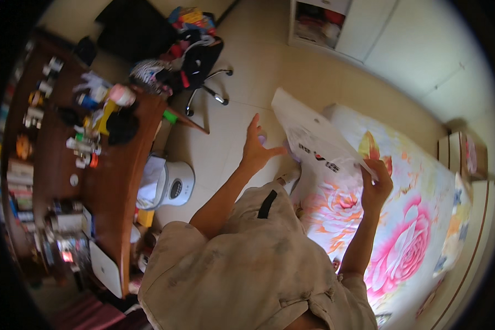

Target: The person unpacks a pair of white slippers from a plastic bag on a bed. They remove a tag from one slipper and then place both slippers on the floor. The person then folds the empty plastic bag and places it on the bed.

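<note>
My right hand [377, 184] pinches one corner of a white, partly see-through plastic bag [313, 129] with dark and red print on it. The bag stretches out from those fingers toward the upper left, lying flat in the air over the edge of the bed. To its left my left hand [257, 151] is raised above the floor, thumb and fingers spread apart, holding nothing. A gap separates this hand from the near edge of the bag.
On the right is a bed with a flowered sheet [404, 212]. A brown wooden desk [113, 179] crowded with small items and a silver laptop [105, 269] stands left, beside a white and grey bin [176, 184]. Farther off are a clothes-laden swivel chair [201, 63] and white cabinets [404, 36].
</note>
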